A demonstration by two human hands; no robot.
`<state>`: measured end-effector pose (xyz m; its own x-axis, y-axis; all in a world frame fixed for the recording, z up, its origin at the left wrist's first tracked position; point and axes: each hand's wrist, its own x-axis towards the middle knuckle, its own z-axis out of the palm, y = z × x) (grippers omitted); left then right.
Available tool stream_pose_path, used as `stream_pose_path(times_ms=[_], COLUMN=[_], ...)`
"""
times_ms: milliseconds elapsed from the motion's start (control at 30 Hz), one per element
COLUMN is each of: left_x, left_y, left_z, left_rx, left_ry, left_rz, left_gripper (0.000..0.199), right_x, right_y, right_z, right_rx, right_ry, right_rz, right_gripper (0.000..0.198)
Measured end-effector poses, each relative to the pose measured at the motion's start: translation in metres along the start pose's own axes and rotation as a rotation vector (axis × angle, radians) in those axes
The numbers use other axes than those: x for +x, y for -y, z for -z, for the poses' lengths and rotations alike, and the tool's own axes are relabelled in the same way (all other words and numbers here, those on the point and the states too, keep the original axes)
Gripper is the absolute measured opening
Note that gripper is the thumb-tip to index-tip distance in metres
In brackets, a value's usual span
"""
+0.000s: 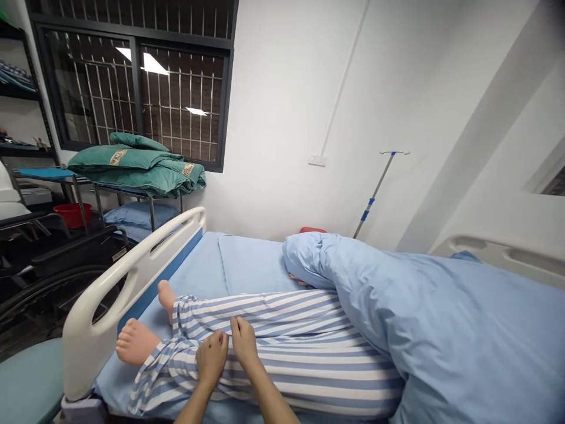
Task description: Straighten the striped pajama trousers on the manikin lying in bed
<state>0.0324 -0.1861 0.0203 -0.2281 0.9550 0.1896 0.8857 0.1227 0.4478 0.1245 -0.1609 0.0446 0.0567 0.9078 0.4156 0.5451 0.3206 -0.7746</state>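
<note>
A manikin in blue-and-white striped trousers [300,359] lies on the bed, its bare feet [138,341] toward the footboard. My left hand [212,356] is closed over the near trouser leg, around the knee or shin. Close beside it, my right hand [242,340] is also closed, with its knuckles up, above the trousers. The fingers of both hands curl inward and out of sight, so I cannot tell whether they grip the cloth. A light blue quilt [441,318] covers the manikin's upper part, and a bit of its hand [298,278] shows under the quilt's edge.
The cream footboard [83,312] rises at the left, with a wheelchair [48,282] beyond it. Folded green bedding [132,165] lies on a rack below the barred window. An IV pole [375,191] stands behind the bed. A pale green stool top [30,383] is at the lower left.
</note>
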Motion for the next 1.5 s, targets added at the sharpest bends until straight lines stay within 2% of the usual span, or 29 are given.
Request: stream_pose_path(times_ms=[167,433,633,733,833,967,1067,1167,1333,1500], left_x=[0.000,-0.001,-0.004,-0.004,0.003,0.014,0.015,0.008,-0.008,-0.008], left_y=[0.002,0.016,0.013,0.003,-0.019,-0.056,-0.067,-0.054,-0.024,-0.022], left_z=[-0.001,-0.019,-0.014,-0.006,0.002,0.012,0.011,0.000,-0.019,-0.021], left_rx=[0.025,0.013,-0.021,-0.048,-0.120,-0.291,-0.406,-0.370,-0.145,-0.035], left_ry=[0.012,-0.035,-0.021,0.026,0.058,0.034,0.015,-0.001,-0.029,-0.009], left_rz=[-0.030,-0.051,-0.032,-0.011,-0.044,-0.102,-0.096,-0.067,-0.030,-0.057], left_gripper=[0.030,0.035,0.031,0.029,0.026,0.034,0.039,0.038,0.031,0.034], right_x=[0.004,-0.033,-0.034,-0.031,-0.025,-0.017,-0.015,-0.017,-0.021,-0.024], right_y=[0.017,-0.012,-0.007,-0.007,-0.012,-0.023,-0.026,-0.026,-0.024,-0.021], right_z=[0.012,-0.015,-0.015,-0.012,-0.007,0.000,0.002,0.000,-0.005,-0.005], right_rx=[-0.009,-0.206,-0.181,-0.108,0.084,0.353,0.457,0.435,0.294,0.233], right_ry=[0.031,-0.027,-0.067,-0.080,-0.144,-0.187,-0.162,-0.171,-0.194,-0.182], right_rz=[0.039,-0.050,-0.057,-0.101,-0.158,-0.199,-0.230,-0.248,-0.214,-0.211], right_gripper=[0.042,0.036,0.036,0.037,0.039,0.043,0.044,0.041,0.039,0.038])
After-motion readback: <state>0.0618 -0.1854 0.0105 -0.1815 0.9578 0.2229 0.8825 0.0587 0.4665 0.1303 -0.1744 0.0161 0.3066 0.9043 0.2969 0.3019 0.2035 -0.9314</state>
